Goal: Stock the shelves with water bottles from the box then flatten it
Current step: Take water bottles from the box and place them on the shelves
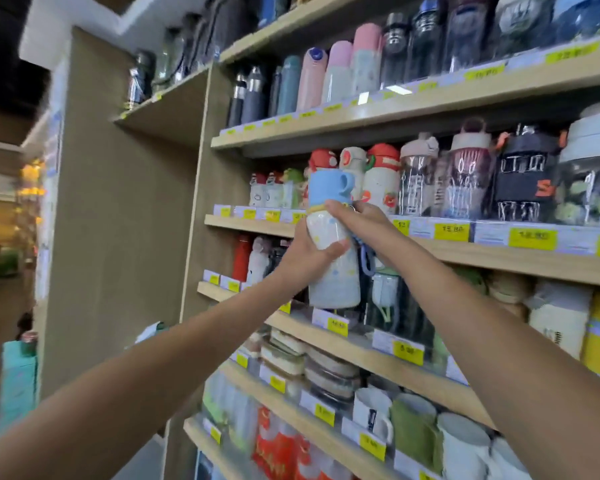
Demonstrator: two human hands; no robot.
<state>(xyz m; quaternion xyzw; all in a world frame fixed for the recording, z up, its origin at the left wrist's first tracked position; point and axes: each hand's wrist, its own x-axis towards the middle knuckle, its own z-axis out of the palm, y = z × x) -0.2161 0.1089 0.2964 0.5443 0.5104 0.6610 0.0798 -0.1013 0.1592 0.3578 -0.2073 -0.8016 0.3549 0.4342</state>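
**A:** Head view. Where's the bottle?

**B:** White bottle (329,271) with a pale blue cap (328,187), upright, held in the air just in front of the middle shelf (465,252), toward its left end. The cap stands above that shelf's front edge and the base hangs below it. It is not yet standing on the board.

**A:** Hands?

**B:** Both clamped on it, close together. The left hand (307,252) wraps the body from the left, thumb across the front. The right hand (357,216) curls at the neck, just under the cap. A blue carry strap (367,261) dangles under the right hand, in front of the shelf's edge.

**A:** A slot for it?

**B:** Red-capped bottles (381,178) stand on the shelf right behind the cap. Cannot tell whether a gap is free there, because the bottle hides it.

**A:** Handling, your guess?

**B:** Probably empty stock, so light. Rigid wall and a smooth printed finish, so it could slide in a loose palm. The body looks like the safe hold. I wouldn't lift by the cap's side handle, which may only be clipped on. The strap could snag on the shelf's price tags (451,232) or on neighbouring bottles, so tuck it in.

**A:** Box?

**B:** Not in view.
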